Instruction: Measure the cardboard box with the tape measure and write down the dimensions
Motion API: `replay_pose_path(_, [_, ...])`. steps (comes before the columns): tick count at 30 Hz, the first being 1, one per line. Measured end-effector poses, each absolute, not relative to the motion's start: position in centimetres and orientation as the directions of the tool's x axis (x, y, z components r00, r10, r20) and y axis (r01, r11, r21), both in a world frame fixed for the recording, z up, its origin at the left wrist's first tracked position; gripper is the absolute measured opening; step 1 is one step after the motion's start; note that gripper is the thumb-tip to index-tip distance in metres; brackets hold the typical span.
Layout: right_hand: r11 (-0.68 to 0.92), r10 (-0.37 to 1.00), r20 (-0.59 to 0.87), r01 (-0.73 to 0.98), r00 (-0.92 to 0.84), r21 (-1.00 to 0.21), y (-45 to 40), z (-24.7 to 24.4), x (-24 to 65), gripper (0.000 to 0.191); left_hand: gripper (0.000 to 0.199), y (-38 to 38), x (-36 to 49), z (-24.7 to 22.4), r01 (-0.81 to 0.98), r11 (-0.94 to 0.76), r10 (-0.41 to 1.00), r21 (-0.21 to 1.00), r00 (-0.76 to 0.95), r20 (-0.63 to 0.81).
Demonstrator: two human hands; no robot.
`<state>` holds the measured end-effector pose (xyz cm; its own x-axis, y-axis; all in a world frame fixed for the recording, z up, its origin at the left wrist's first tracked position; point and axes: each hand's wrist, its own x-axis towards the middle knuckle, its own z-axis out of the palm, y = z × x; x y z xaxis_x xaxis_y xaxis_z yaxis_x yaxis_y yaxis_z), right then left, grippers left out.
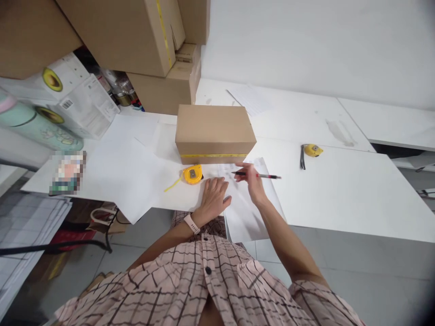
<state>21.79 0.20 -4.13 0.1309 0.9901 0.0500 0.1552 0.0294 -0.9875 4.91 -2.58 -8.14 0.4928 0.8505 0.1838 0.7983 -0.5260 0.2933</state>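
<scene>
My right hand (253, 182) grips a black and red pen (268, 176), its dark tip pointing left above a white sheet of paper (249, 217). The sheet overhangs the table's front edge. My left hand (214, 198) lies flat with fingers stretched, at the sheet's left side. Just left of those fingers sits a yellow tape measure (193, 174) with a short end of its tape drawn out. Behind both hands stands a closed brown cardboard box (214, 129), a strip of yellow measuring tape along its lower front.
A second tape measure (312, 150) with a black strap lies to the right on the white table (340, 190). Blank sheets (125, 158) spread out at left. Larger cartons (118, 31) are stacked at back left, near white avocado-printed boxes (88, 106) and a mint bottle (44, 124).
</scene>
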Motion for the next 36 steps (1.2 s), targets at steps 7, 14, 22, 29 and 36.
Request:
replay_pose_path(7, [-0.039, 0.986, -0.041, -0.014, 0.163, -0.999, 5.0, -8.3, 17.9, 0.048, 0.056, -2.2, 4.5, -8.6, 0.799, -0.515, 0.855, 0.309, 0.504, 0.122])
replay_pose_path(14, [-0.019, 0.98, -0.004, 0.073, 0.201, -0.997, 5.3, -9.0, 18.4, 0.045, 0.062, -2.2, 4.4, -8.3, 0.795, -0.505, 0.86, 0.336, 0.496, 0.119])
replay_pose_path(22, [0.078, 0.991, 0.087, 0.092, 0.097, -0.993, 5.3, -9.3, 18.7, 0.032, 0.059, -2.1, 4.4, -8.2, 0.824, -0.495, 0.869, 0.277, 0.474, 0.143])
replay_pose_path(29, [0.08, 0.972, 0.14, 0.295, 0.189, -0.952, 5.1, -9.3, 18.8, 0.028, 0.05, -1.4, 4.5, -8.0, 0.833, -0.488, 0.873, 0.261, 0.47, 0.13])
replay_pose_path(36, [0.088, 0.976, 0.147, 0.321, 0.163, -0.943, 5.0, -9.3, 18.6, 0.027, 0.049, -1.3, 4.6, -8.4, 0.825, -0.497, 0.867, 0.267, 0.477, 0.143])
